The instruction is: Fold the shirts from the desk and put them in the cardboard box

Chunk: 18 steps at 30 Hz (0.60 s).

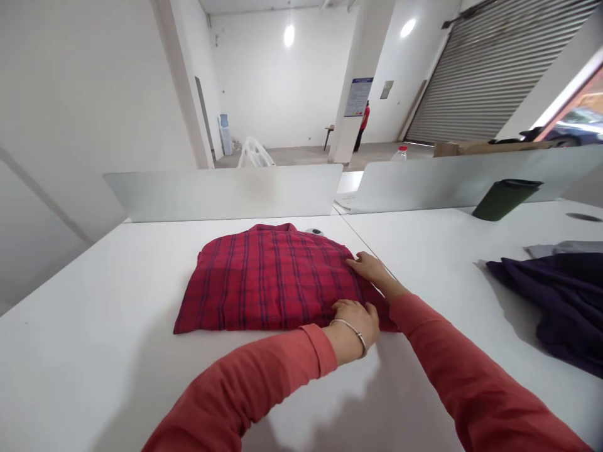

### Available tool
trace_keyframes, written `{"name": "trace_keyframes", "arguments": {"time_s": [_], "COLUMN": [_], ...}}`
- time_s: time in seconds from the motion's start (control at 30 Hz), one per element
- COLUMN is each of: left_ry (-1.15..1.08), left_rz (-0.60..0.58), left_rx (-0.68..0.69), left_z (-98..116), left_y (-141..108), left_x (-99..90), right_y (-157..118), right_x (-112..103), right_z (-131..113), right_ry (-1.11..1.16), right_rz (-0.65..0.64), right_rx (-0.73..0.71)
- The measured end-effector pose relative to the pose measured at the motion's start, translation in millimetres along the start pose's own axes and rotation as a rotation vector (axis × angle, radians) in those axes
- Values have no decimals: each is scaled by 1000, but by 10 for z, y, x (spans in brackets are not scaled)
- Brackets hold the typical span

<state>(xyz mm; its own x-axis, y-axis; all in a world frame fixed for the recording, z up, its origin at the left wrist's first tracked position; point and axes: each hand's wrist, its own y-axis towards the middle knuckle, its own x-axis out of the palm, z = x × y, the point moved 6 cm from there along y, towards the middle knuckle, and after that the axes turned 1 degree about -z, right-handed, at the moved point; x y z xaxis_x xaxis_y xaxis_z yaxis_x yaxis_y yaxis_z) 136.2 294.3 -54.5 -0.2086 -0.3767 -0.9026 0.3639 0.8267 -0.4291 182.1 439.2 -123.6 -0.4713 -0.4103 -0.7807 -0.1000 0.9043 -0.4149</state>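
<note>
A folded red plaid shirt [268, 279] lies flat on the white table [85, 333], with dark blue lines crossing the cloth. My left hand [355, 320], with a thin metal bangle at the wrist, is curled over the shirt's near right edge. My right hand [370, 269] rests flat on the shirt's right side, its fingers stretched toward the middle. Both red-orange sleeves reach in from the bottom of the view.
A dark purple garment [560, 301] lies over grey cloth [556, 249] at the right. A dark green cup [506, 199] stands by the frosted partition panels [221, 191]. A person in red [362, 119] stands far off beside a pillar.
</note>
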Motion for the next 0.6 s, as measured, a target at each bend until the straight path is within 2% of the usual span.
{"name": "trace_keyframes", "arguments": {"time_s": [0.1, 0.17, 0.23, 0.33, 0.43, 0.6], "left_ry": [-21, -28, -31, -49, -51, -28], "left_rz": [-65, -93, -72, -17, 44, 124], "left_rx": [1, 64, 127, 159, 188, 191], "left_z": [39, 51, 52, 47, 77, 104], "left_y": [98, 103, 27, -236, -603, -1114], "left_x": [-14, -17, -22, 7, 62, 107], "right_y": [45, 72, 91, 90, 34, -152], "right_x": [1, 3, 11, 11, 1, 13], "right_z": [10, 10, 17, 37, 35, -47], "right_ry": [-10, -18, -10, 72, 185, 292], "right_rz": [-27, -44, -65, -73, -82, -193], "right_rx": [1, -3, -11, -27, -38, -23]}}
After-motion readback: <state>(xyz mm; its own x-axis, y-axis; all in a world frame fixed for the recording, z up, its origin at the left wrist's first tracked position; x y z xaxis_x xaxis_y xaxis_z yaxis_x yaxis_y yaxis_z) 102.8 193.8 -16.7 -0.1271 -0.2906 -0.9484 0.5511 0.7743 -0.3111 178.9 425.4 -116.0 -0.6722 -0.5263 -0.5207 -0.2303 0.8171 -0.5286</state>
